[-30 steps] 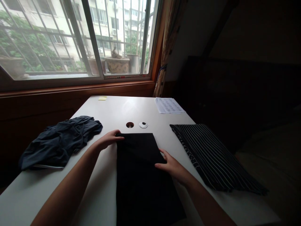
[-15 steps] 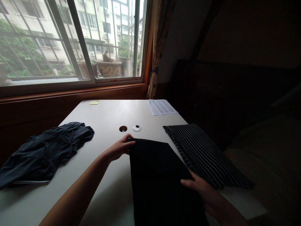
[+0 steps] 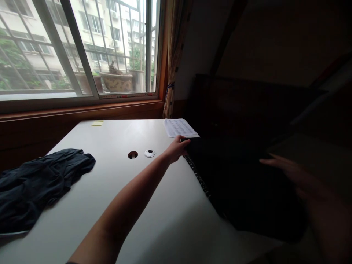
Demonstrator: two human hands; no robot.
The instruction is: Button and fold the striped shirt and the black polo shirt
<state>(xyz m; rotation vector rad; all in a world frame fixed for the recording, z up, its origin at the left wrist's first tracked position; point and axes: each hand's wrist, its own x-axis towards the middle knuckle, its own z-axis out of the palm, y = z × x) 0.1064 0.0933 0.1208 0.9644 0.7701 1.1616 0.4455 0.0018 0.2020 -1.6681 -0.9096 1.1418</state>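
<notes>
A folded black garment (image 3: pixel 236 176) is stretched between my two hands above the right side of the table; its exact kind does not show. My left hand (image 3: pixel 178 146) pinches its far left corner. On the opposite edge my right hand (image 3: pixel 283 165) grips it with the thumb on top, dim and slightly blurred. Beneath the black garment lies a striped black cloth (image 3: pixel 198 176), of which only a narrow strip along the left edge shows. A crumpled dark navy garment (image 3: pixel 46 183) rests at the table's left.
The white table (image 3: pixel 115 190) stands below a barred window (image 3: pixel 118 47). Printed sheets (image 3: pixel 180 127) lie at its far right corner and a yellow note (image 3: pixel 97 123) at the far left. A cable hole (image 3: pixel 132 155) and its round white cover (image 3: pixel 150 153) sit mid-table.
Both hands have carried the black garment to the right, from mid-table to over the striped cloth, which it now mostly covers. The view has turned slightly right.
</notes>
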